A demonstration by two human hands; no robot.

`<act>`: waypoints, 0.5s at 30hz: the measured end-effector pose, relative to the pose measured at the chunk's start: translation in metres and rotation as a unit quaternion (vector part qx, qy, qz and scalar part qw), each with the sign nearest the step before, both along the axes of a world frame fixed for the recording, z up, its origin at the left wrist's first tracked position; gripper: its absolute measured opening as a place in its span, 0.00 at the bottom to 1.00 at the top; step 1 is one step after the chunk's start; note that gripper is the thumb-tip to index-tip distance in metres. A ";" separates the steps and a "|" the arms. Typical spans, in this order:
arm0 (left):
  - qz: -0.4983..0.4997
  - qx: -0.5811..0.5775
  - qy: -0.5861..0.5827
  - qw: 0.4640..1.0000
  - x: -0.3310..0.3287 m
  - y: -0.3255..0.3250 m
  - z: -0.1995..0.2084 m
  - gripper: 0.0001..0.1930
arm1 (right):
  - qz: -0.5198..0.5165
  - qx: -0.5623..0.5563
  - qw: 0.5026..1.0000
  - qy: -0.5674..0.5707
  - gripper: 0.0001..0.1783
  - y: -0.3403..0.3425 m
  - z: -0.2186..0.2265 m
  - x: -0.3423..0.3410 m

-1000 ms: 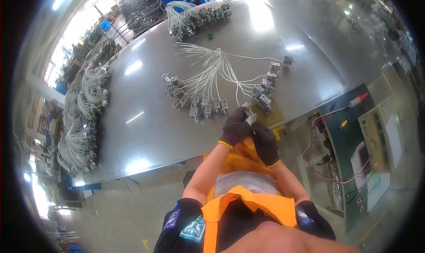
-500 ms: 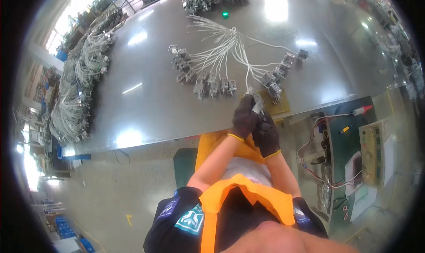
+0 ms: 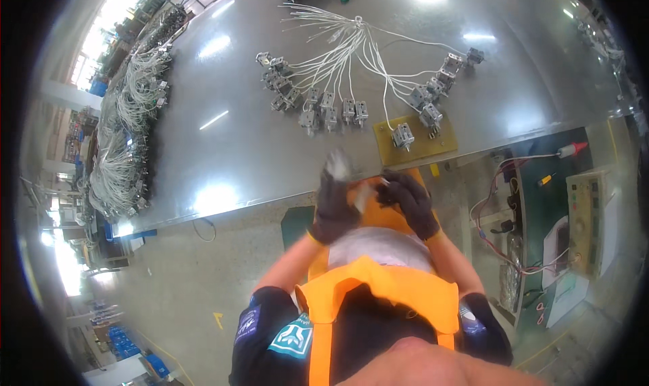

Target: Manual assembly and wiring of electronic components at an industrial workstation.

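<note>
Withdrawn: left hand [image 3: 334, 207], right hand [image 3: 411, 200]; metal unit [image 3: 403, 136], long axis, pin [image 3: 407, 149] personward; grip unclear.

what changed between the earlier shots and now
The wired metal part was let go and now sits on the yellow plate; the left hand and right hand drew back toward the body and apart. The white wire bundle looks unmoved.

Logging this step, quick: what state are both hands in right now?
Left hand: blurred; can't tell if open or holding something.
Right hand: partly curled; can't tell if holding something.
</note>
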State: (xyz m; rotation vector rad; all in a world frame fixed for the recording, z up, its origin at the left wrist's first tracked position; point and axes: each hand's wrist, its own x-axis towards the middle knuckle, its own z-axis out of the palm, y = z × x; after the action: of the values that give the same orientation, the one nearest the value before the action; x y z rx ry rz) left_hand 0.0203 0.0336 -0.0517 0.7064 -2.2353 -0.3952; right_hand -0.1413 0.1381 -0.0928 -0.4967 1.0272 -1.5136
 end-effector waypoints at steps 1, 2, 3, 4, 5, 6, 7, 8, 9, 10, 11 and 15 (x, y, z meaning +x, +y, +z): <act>0.003 0.007 -0.024 1.000 -0.002 -0.022 0.005 0.35 | -0.007 -0.003 1.000 -0.004 0.17 -0.010 0.001 0.002; -0.010 -0.028 -0.042 0.999 -0.009 -0.046 0.017 0.36 | -0.004 -0.040 0.995 0.095 0.16 -0.025 0.001 0.005; -0.019 -0.066 -0.059 0.996 -0.015 -0.070 0.029 0.37 | 0.001 -0.079 0.978 0.194 0.15 -0.043 0.001 0.005; -0.018 -0.068 -0.059 0.996 -0.017 -0.095 0.035 0.37 | 0.001 -0.082 0.977 0.194 0.15 -0.059 0.002 0.004; -0.082 -0.073 -0.092 0.990 -0.020 -0.118 0.040 0.36 | -0.038 -0.114 0.938 0.326 0.14 -0.074 0.002 0.002; -0.146 -0.077 -0.126 0.978 -0.022 -0.133 0.044 0.35 | -0.078 -0.141 0.878 0.450 0.13 -0.085 0.002 -0.001; -0.148 -0.078 -0.126 0.978 -0.023 -0.142 0.047 0.35 | -0.080 -0.141 0.878 0.450 0.13 -0.092 0.001 -0.005; -0.144 -0.042 -0.226 0.963 -0.023 -0.148 0.052 0.34 | -0.073 -0.133 0.843 0.516 0.12 -0.098 0.000 -0.009; -0.138 -0.006 -0.324 0.936 -0.023 -0.152 0.054 0.34 | -0.067 -0.123 0.803 0.579 0.12 -0.102 -0.002 -0.010; -0.150 -0.034 -0.333 0.930 -0.020 -0.156 0.046 0.33 | -0.068 -0.124 0.803 0.579 0.12 -0.104 -0.006 -0.009; -0.151 -0.035 -0.334 0.930 -0.021 -0.157 0.034 0.33 | -0.059 -0.118 0.798 0.588 0.13 -0.107 -0.013 -0.009; -0.161 -0.034 -0.283 0.945 -0.029 -0.136 0.009 0.32 | 0.025 -0.107 0.848 0.518 0.13 -0.108 -0.006 -0.016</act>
State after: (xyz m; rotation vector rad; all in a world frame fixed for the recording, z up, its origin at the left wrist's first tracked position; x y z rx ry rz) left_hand -0.0083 -0.1029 -0.0429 0.4473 -2.9119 -0.2916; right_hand -0.1572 0.0304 -0.0988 -1.5974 1.6258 -1.2791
